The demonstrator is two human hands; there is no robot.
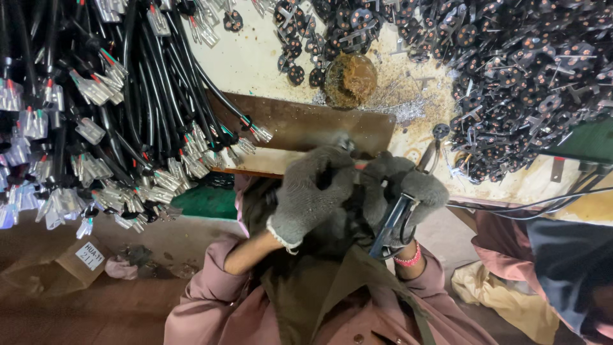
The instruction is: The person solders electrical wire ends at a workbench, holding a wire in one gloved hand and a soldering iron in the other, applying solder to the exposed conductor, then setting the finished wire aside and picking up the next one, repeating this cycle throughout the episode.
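Both hands sit at the centre of the frame, both in grey knit gloves, close together just below the brown metal plate (306, 121). The left hand (313, 188) is curled into a loose fist, fingers folded inward; what it grips is hidden behind the glove, so I cannot tell what it holds. The right hand (402, 191), just to the right of it and nearly touching, is closed around the blue-handled pliers (389, 223), whose handles run down and to the left out of the palm toward the lower middle of the frame. A pink bracelet (408, 259) shows at that wrist.

Up in the left half hangs a thick bundle of black cables (147, 70) with clear-sleeved terminals at their ends, well apart from the hands. Across the upper right lies a heap of small black plug inserts (523, 70) on the pale table (242, 57). A rusty round lid (350, 80) sits above the plate.
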